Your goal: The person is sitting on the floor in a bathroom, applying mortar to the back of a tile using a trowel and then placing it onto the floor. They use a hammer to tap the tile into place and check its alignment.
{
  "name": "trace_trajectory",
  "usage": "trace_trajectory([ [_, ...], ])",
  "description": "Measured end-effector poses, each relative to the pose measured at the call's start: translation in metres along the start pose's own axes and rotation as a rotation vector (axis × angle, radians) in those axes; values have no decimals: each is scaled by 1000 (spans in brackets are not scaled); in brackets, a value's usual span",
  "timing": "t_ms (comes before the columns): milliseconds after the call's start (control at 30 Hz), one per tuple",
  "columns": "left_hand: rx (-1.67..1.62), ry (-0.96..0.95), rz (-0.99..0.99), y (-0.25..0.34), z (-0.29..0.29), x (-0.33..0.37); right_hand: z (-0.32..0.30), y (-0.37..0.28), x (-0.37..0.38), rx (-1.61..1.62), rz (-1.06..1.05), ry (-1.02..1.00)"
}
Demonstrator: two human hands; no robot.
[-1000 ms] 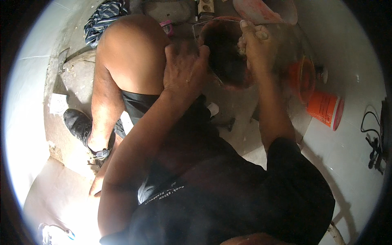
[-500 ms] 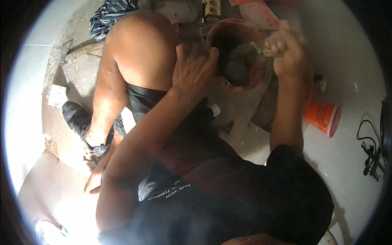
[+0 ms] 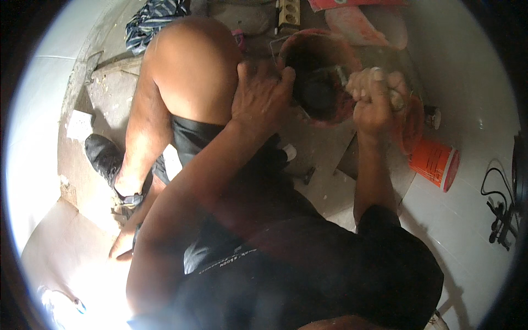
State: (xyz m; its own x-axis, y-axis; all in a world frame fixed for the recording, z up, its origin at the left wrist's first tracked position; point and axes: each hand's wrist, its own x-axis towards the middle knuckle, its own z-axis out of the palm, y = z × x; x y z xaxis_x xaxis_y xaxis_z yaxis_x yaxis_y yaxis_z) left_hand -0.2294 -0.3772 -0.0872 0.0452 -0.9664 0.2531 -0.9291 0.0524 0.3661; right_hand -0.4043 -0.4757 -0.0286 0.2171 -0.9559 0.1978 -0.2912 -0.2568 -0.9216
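A reddish bucket (image 3: 356, 55) with a wire handle stands on the floor in front of me, its inside dark and a greyish mass showing within. My right hand (image 3: 377, 93) is closed round the handle of a trowel (image 3: 343, 76) over the bucket's right rim. The trowel's metal neck points into the bucket; its blade is hard to make out in the shadow. My left hand (image 3: 259, 93) lies against my bent knee, beside the bucket's left rim. Its thumb sticks out toward that rim, while the fingers bend down out of sight.
An orange tub (image 3: 434, 164) lies tipped at the right, near a small can (image 3: 433, 117) and another reddish container (image 3: 410, 124). A yellow spirit level (image 3: 289, 15) is beyond the bucket. A hammer (image 3: 113, 69) and patterned cloth (image 3: 148, 25) lie left; black cables (image 3: 500, 214) hang far right.
My right hand has come down and slightly left with the trowel, its wrist turned so the handle's end now shows. The left hand has stayed in place.
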Motion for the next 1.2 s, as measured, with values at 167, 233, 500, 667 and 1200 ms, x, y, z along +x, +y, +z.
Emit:
trace_trajectory([
  [167,82,-72,-16,1,0,2,3,1,11,10,192,-127],
  [233,112,-46,-30,-3,11,9,12,4,29,12,95,-82],
  [500,22,-254,-82,3,-1,8,20,11,21,-93,194,-122],
  [667,7,-22,-17,1,4,5,18,8,33,131,147,-103],
  [1200,-7,-42,-14,-2,7,8,18,5,21,-48,232,-114],
])
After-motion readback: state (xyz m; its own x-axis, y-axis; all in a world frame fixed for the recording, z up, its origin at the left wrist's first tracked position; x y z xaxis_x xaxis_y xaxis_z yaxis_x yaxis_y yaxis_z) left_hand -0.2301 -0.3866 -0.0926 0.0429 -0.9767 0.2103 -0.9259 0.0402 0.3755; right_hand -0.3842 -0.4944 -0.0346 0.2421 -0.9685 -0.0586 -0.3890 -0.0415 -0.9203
